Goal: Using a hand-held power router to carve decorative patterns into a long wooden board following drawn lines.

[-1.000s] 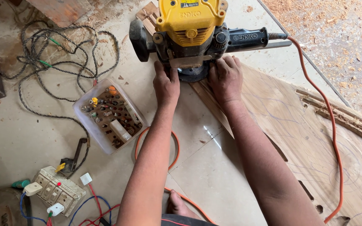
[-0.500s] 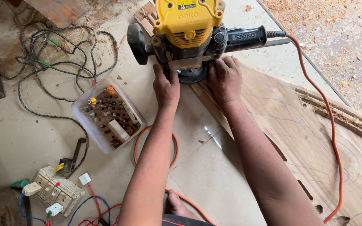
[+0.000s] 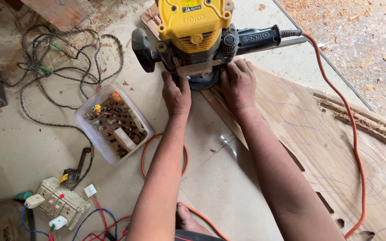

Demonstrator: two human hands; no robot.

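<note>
router (image 3: 193, 31) top cut by frame edge, base hidden behind hands (image 3: 177, 96)

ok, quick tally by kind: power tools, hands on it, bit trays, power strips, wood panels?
Power router, yellow and black: 1
Hands, left hand and right hand, both resting at the router's base: 2
Clear plastic tray of small bits: 1
Power strip with plugs in it: 1
Plywood panel with drawn lines and cut-outs: 1
Total: 6

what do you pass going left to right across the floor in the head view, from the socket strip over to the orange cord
white socket strip → clear plastic box of bits → left hand → right hand → plywood sheet with pencil lines → orange power cord
</note>
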